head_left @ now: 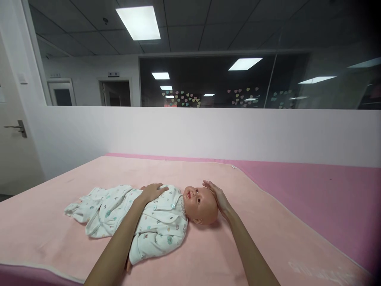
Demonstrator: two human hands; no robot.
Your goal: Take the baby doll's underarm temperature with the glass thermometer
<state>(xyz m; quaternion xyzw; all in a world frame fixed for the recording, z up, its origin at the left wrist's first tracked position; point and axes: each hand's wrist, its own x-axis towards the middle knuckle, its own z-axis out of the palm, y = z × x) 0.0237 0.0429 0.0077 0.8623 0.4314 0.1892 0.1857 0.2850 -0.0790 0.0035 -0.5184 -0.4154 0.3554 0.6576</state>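
Note:
A baby doll (200, 203) lies on its back on a light pink blanket (262, 238), head to the right. It wears a white patterned sleepsuit (157, 226), legs trailing to the left. My left hand (152, 191) rests flat on the doll's chest, fingers spread. My right hand (216, 195) cups the top of the doll's head, fingers curved along it. Neither hand grips anything.
The blanket covers a darker pink bed surface (327, 190) that runs to a white partition wall (208, 131) behind. Dark glass windows sit above the wall. A white door with a handle (18, 128) stands at the far left.

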